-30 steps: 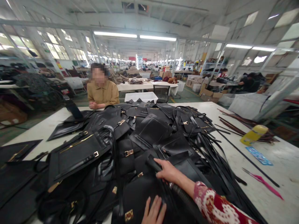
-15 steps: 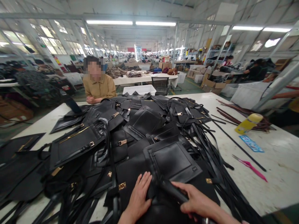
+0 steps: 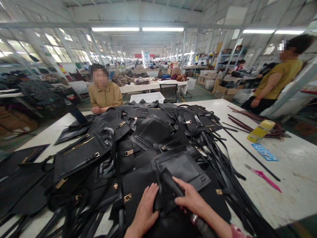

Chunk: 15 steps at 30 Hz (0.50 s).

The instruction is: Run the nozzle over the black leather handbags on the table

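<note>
My left hand (image 3: 146, 209) lies flat on a black leather bag piece (image 3: 138, 180), fingers stretched out and thumb apart. My right hand (image 3: 190, 198) is wrapped round a black tube-like tool (image 3: 173, 185) with a wide, flat tip. A shiny metal collar and a darker thick section show behind the grip; the exact kind of tool is unclear. Its tip points forward, over the near edge of a black panel with a stitched pocket (image 3: 182, 168). To the left of my left hand is a gold clasp (image 3: 127, 197); another gold clasp (image 3: 219, 191) lies to the right.
Black bag pieces (image 3: 79, 152) and long straps (image 3: 223, 162) are heaped across the white table (image 3: 294, 181). On the right lie pink-handled scissors (image 3: 264, 180), a blue-and-white card (image 3: 264, 152), a yellow bottle (image 3: 261, 130) and brown straps (image 3: 240, 115). A person (image 3: 105, 89) leans at the far edge; another (image 3: 277, 76) stands right.
My right hand and the black tool have moved up and left, bringing the flat tip and metal collar into view. My left hand stays in place. A person in yellow has appeared at right.
</note>
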### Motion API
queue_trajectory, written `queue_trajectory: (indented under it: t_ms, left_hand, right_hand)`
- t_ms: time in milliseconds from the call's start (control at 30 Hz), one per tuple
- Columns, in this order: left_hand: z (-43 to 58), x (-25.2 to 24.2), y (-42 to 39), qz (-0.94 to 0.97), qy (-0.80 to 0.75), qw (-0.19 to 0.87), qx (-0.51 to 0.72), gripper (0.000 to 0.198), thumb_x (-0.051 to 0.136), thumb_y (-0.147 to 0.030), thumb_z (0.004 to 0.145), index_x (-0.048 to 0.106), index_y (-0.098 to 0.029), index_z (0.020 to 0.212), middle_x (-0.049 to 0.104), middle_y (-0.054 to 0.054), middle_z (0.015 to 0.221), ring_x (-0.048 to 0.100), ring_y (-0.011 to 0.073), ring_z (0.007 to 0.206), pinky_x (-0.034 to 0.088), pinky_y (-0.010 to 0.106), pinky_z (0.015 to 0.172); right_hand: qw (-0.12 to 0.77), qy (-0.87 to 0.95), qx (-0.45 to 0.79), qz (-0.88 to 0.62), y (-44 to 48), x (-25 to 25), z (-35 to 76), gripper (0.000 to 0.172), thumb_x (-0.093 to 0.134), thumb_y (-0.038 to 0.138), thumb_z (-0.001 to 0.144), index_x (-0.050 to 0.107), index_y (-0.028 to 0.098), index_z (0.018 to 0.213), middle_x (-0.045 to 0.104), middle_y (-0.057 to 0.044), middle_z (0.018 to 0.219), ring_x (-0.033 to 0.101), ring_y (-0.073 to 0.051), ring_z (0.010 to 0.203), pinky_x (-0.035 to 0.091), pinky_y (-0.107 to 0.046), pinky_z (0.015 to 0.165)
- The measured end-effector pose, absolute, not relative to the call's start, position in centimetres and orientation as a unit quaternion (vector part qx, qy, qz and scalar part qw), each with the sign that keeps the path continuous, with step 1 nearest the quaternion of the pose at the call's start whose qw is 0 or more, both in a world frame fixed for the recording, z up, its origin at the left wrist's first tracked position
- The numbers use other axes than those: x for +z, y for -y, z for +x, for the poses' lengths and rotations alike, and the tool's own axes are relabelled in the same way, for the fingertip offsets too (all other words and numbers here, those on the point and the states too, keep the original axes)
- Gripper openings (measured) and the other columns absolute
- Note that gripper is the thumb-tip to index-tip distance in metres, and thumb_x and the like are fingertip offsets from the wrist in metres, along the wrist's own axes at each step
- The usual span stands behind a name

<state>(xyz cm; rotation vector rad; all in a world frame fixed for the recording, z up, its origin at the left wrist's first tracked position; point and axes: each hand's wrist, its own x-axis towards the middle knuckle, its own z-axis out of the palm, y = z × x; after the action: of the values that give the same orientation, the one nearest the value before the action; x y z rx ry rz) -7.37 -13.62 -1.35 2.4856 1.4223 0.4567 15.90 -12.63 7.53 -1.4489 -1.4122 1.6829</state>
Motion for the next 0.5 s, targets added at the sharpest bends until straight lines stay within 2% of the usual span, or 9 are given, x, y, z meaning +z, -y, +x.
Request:
queue_trajectory:
  t_ms: [100, 200, 267, 400, 433, 500]
  left_hand:
    - [-7.7, -1.4, 14.1, 0.869, -0.461, 0.086, 0.158, 0.066, 0.049, -0.012, 0.069, 0.028, -0.022, 0.13, 0.038, 0.006, 0.135, 0.03, 0.0203, 0.126, 0.032, 0.046, 0.102]
    - [-7.6, -1.9, 14.5, 0.874, -0.456, 0.04, 0.165, 0.055, 0.048, -0.014, 0.075, 0.033, -0.024, 0.128, 0.042, 0.007, 0.132, 0.032, 0.0211, 0.124, 0.034, 0.046, 0.1]
    - [-7.2, -2.2, 14.7, 0.865, -0.472, 0.023, 0.17, 0.055, 0.05, -0.018, 0.076, 0.034, -0.022, 0.128, 0.043, 0.009, 0.131, 0.034, 0.0231, 0.123, 0.036, 0.047, 0.099]
    - [-6.0, -2.8, 14.8, 0.845, -0.503, 0.001, 0.183, 0.055, 0.052, -0.019, 0.074, 0.037, -0.023, 0.126, 0.045, 0.01, 0.128, 0.038, 0.0251, 0.12, 0.037, 0.049, 0.097]
    - [-5.7, -3.0, 14.9, 0.841, -0.508, -0.003, 0.184, 0.055, 0.052, -0.016, 0.073, 0.037, -0.025, 0.125, 0.046, 0.009, 0.128, 0.038, 0.0251, 0.12, 0.037, 0.049, 0.097]
    - [-5.4, -3.2, 14.9, 0.836, -0.517, -0.009, 0.182, 0.058, 0.05, -0.012, 0.071, 0.037, -0.026, 0.126, 0.045, 0.008, 0.128, 0.038, 0.025, 0.12, 0.036, 0.05, 0.097]
  right_hand:
    - [0.264, 0.508, 0.625, -0.53, 11.9, 9.0, 17.8, 0.078, 0.049, 0.013, 0.062, 0.02, 0.027, 0.133, 0.059, 0.001, 0.089, 0.049, -0.006, 0.043, 0.041, -0.018, 0.037]
    - [0.22, 0.501, 0.667, -0.506, 13.5, 10.6, 20.3, 0.076, 0.053, 0.01, 0.058, 0.032, 0.025, 0.129, 0.06, 0.0, 0.09, 0.049, -0.006, 0.04, 0.04, -0.018, 0.034]
    - [0.186, 0.485, 0.703, -0.486, 15.2, 11.1, 21.3, 0.076, 0.054, 0.006, 0.055, 0.037, 0.025, 0.127, 0.062, 0.0, 0.089, 0.048, -0.005, 0.039, 0.037, -0.015, 0.033]
    - [0.204, 0.465, 0.738, -0.444, 17.4, 10.7, 20.6, 0.078, 0.054, -0.005, 0.048, 0.049, 0.026, 0.12, 0.064, 0.003, 0.093, 0.056, -0.007, 0.063, 0.038, -0.008, 0.045]
    - [0.212, 0.462, 0.739, -0.442, 17.5, 10.4, 20.1, 0.078, 0.053, -0.005, 0.047, 0.05, 0.026, 0.118, 0.064, 0.004, 0.092, 0.055, -0.007, 0.064, 0.037, -0.008, 0.046]
    - [0.212, 0.45, 0.739, -0.454, 17.4, 9.8, 19.3, 0.077, 0.053, -0.003, 0.048, 0.049, 0.026, 0.119, 0.064, 0.004, 0.089, 0.052, -0.005, 0.051, 0.035, -0.009, 0.04]
